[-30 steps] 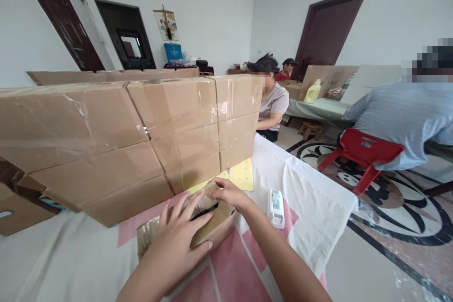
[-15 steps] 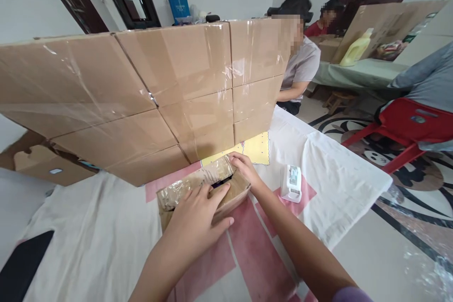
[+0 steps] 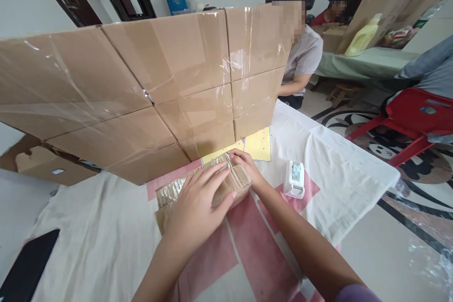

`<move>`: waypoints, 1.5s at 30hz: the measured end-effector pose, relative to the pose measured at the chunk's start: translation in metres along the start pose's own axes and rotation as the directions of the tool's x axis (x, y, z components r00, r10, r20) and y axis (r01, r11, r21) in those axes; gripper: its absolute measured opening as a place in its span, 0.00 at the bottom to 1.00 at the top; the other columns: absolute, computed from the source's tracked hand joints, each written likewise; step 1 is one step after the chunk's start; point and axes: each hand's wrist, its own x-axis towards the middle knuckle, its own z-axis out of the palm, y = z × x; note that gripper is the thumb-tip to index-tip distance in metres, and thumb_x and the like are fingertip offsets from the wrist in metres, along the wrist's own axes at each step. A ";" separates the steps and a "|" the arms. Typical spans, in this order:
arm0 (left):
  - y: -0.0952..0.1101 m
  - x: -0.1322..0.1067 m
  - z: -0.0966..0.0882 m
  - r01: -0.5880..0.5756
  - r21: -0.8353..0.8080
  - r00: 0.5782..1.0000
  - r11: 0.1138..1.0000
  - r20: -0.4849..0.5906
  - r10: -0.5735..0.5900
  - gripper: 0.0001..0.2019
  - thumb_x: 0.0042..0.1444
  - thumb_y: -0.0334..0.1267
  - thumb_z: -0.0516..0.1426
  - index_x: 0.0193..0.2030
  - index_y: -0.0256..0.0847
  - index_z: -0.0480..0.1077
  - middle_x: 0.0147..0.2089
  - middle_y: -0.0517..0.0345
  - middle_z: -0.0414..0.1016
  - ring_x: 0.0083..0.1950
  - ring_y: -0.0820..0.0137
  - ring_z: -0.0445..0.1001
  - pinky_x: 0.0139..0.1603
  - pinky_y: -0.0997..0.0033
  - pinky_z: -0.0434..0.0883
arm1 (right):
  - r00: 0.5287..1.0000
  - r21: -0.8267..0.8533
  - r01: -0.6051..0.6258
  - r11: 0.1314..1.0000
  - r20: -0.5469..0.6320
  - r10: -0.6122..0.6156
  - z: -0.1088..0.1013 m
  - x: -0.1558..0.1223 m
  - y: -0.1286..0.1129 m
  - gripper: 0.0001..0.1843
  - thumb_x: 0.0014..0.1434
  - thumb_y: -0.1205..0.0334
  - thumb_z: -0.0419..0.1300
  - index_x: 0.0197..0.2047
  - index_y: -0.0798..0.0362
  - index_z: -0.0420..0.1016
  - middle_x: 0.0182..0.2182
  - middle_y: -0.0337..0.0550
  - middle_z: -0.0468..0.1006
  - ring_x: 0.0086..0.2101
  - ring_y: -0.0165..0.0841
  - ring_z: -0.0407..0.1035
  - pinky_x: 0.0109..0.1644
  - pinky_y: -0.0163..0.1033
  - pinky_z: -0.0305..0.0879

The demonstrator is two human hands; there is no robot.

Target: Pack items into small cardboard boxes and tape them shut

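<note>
A small cardboard box (image 3: 231, 192) with shiny clear tape on its flaps lies on the cloth-covered table. My left hand (image 3: 198, 198) rests across its top, palm down, with fingers stretched over the flaps and the thumb apart. At the far right corner, the fingers of my right hand (image 3: 245, 160) curl round the box's edge and hold it. The flaps meet under my hands, and the inside of the box is hidden. To the right of the box stands a white device (image 3: 293, 179) with a small label or screen, touched by neither hand.
A wall of taped cardboard boxes (image 3: 194, 75) rises behind the small box, with a yellow sheet (image 3: 257, 144) at its foot. A black flat object (image 3: 30, 264) lies at the left. Beyond the table are a person in a light shirt (image 3: 304, 56) and a red chair (image 3: 417, 113).
The flaps have come together, and the dark gap between them is covered. My left hand has moved slightly over the top. The view has shifted a little.
</note>
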 end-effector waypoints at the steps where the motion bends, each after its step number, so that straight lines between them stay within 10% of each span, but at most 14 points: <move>1: -0.002 0.003 0.002 0.024 -0.017 1.000 1.000 -0.012 -0.024 0.20 0.65 0.43 0.55 0.63 0.48 0.67 0.65 0.58 0.71 0.67 0.58 0.66 0.66 0.51 0.64 | 1.000 -0.003 0.002 1.000 0.003 -0.002 0.000 0.000 0.000 0.10 0.57 0.53 0.60 0.34 0.52 0.74 0.31 0.38 0.73 0.35 0.34 0.66 0.42 0.37 0.61; 7: -0.006 0.011 0.002 0.144 -0.036 0.989 0.989 -0.026 -0.145 0.13 0.66 0.41 0.55 0.54 0.46 0.74 0.56 0.57 0.79 0.59 0.59 0.72 0.60 0.52 0.66 | 0.998 -0.013 0.060 0.998 0.028 -0.060 -0.004 -0.005 -0.004 0.13 0.59 0.54 0.60 0.43 0.51 0.76 0.40 0.42 0.77 0.43 0.37 0.69 0.50 0.40 0.64; 14: -0.002 0.010 0.000 0.141 -0.028 0.987 0.990 -0.071 -0.143 0.12 0.67 0.40 0.54 0.53 0.47 0.74 0.56 0.57 0.79 0.57 0.60 0.74 0.56 0.55 0.66 | 0.923 -0.029 -0.032 0.999 0.383 0.041 -0.029 -0.013 -0.029 0.39 0.53 0.65 0.54 0.69 0.38 0.61 0.62 0.40 0.65 0.43 0.35 0.68 0.46 0.40 0.67; 26: -0.007 0.008 0.001 0.201 -0.042 0.978 0.979 -0.046 -0.203 0.15 0.66 0.39 0.54 0.59 0.46 0.69 0.56 0.54 0.78 0.57 0.58 0.74 0.57 0.53 0.69 | 0.730 -0.399 0.152 0.904 0.662 0.169 -0.036 0.025 -0.077 0.40 0.47 0.71 0.65 0.64 0.43 0.70 0.54 0.43 0.73 0.38 0.31 0.71 0.42 0.36 0.68; 45: 0.001 0.020 0.002 0.408 -0.139 0.911 0.902 0.008 -0.411 0.16 0.63 0.43 0.57 0.56 0.46 0.72 0.45 0.55 0.80 0.45 0.60 0.77 0.43 0.62 0.72 | 0.720 -0.425 0.477 0.769 0.691 -0.064 -0.018 0.023 -0.086 0.33 0.44 0.77 0.59 0.54 0.46 0.79 0.41 0.40 0.78 0.33 0.32 0.73 0.33 0.32 0.66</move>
